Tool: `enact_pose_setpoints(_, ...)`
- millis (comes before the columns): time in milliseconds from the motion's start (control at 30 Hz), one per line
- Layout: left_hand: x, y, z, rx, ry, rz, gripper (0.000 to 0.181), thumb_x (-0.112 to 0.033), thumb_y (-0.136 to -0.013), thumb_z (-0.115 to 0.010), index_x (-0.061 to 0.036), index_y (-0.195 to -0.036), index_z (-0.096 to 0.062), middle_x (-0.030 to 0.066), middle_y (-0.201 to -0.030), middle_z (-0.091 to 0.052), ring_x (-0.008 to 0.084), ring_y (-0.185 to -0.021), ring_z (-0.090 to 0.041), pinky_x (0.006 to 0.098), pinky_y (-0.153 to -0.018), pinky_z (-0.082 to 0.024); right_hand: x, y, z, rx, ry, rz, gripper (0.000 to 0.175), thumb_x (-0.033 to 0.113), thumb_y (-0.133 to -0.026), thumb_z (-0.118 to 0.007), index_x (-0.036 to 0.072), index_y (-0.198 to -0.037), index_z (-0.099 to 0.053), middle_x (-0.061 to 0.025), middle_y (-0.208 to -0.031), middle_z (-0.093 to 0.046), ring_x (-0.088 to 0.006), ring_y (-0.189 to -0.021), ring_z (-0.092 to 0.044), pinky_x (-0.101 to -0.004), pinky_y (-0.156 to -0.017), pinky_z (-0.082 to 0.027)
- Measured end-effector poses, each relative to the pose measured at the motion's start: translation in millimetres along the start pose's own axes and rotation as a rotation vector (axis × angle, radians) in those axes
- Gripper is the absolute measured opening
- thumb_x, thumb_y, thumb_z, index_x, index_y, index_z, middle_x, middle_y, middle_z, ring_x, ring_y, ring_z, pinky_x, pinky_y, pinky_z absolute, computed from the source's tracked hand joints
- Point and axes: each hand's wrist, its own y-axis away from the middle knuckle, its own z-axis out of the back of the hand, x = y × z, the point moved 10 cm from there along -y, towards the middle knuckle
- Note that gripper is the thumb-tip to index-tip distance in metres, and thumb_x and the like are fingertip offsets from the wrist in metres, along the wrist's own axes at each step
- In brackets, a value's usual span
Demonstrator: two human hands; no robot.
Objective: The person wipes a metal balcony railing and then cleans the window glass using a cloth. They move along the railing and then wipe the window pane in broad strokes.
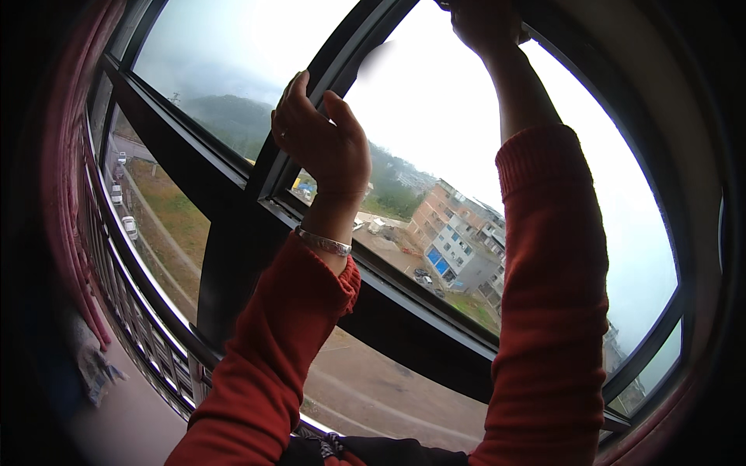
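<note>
My left hand is raised to an upright dark bar of the window frame. Its fingers curve along the bar's left side and the thumb lies on the right. The palm's contact is hidden behind the hand. A ring and a silver bracelet show on that hand and wrist. Higher up, my right hand reaches to the top of the window opening, near the upper dark frame. The picture's edge cuts it off, and its fingers are too dark to make out. Both arms wear red knitted sleeves.
A metal railing runs below the window at the left. Pink curtain fabric hangs by the left rim, above a pale surface. A horizontal frame rail crosses before me. Outside stand a multi-storey building and parked vehicles.
</note>
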Motion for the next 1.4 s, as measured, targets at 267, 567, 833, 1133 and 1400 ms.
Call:
enact_pose_setpoints(267,1.2,3.6,-2.4,-0.019,-0.017,-0.032,0.041,-0.033,-0.103,-0.033,-0.0039,-0.126,-0.050,0.0124,-0.124,-0.057,0.0254,-0.118,-0.053,0.0477,-0.109,-0.029,65.5,10.1,8.2,0.038,-0.054,0.430,0.018,0.022,-0.087,-0.058,0.014,-0.097,-0.071,-0.0100,-0.099,-0.070,-0.0293,-0.099,-0.066,-0.0433,-0.082,-0.052)
enact_pose_setpoints(567,17.3,-11.0,-5.3,0.246,0.184,0.238,0.035,-0.026,-0.097,-0.044,-0.0064,-0.124,-0.054,0.0116,-0.122,-0.060,0.0294,-0.119,-0.053,0.0502,-0.111,-0.027,125.8,105.6,46.2,0.370,-0.509,0.272,0.008,0.014,-0.087,-0.066,0.018,-0.092,-0.070,-0.0015,-0.102,-0.071,-0.0217,-0.101,-0.066,-0.0374,-0.094,-0.048)
enact_pose_setpoints(833,49.9,-1.0,8.3,0.560,0.138,0.068,0.047,-0.036,-0.105,-0.033,-0.0080,-0.141,-0.046,0.0150,-0.139,-0.055,0.0343,-0.130,-0.050,0.0532,-0.116,-0.024,92.7,87.2,32.1,0.391,-0.541,-0.063,0.013,0.012,-0.089,-0.065,0.012,-0.102,-0.066,-0.0049,-0.084,-0.070,-0.0190,-0.063,-0.070,-0.0369,-0.062,-0.055)
enact_pose_setpoints(1133,59.3,-6.1,7.2,0.483,0.242,0.091,0.052,-0.041,-0.107,-0.029,-0.0059,-0.142,-0.044,0.0159,-0.139,-0.055,0.0345,-0.138,-0.043,0.0551,-0.119,-0.013,196.6,210.9,75.5,0.573,-0.726,0.312,0.032,0.010,-0.095,-0.057,0.015,-0.126,-0.062,-0.0040,-0.129,-0.058,-0.0231,-0.124,-0.054,-0.0413,-0.111,-0.041)
enact_pose_setpoints(1400,40.7,-5.5,12.3,0.447,0.059,-0.084,0.061,-0.050,-0.105,-0.026,-0.0055,-0.145,-0.039,0.0162,-0.141,-0.053,0.0367,-0.144,-0.031,0.0579,-0.119,-0.008,82.8,138.1,62.6,0.501,-0.670,0.016,0.034,0.002,-0.091,-0.061,0.010,-0.125,-0.060,-0.0092,-0.094,-0.070,-0.0212,-0.078,-0.069,-0.0384,-0.073,-0.059)
